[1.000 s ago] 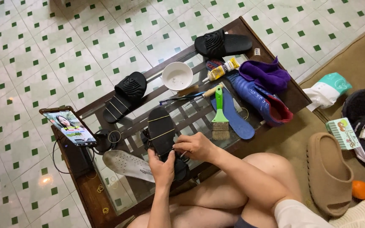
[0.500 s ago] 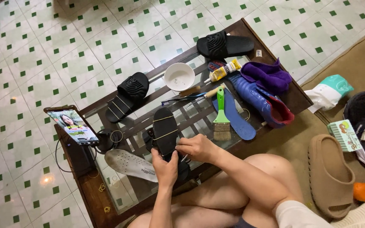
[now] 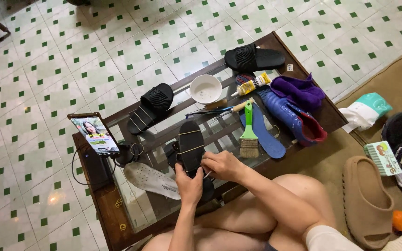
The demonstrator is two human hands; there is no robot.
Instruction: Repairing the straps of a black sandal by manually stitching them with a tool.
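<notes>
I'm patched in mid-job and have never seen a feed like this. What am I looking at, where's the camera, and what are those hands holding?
There is no machine here: a seated person works bare-handed, and one head-worn camera looks down at a low glass-topped table. The left hand and right hand together grip a black sandal bound with rubber bands. Around it lie a white insole, a green-handled brush, a blue insole, a blue shoe, a purple cloth, a glue tube, a white bowl, two more black sandals and a propped phone.
</notes>
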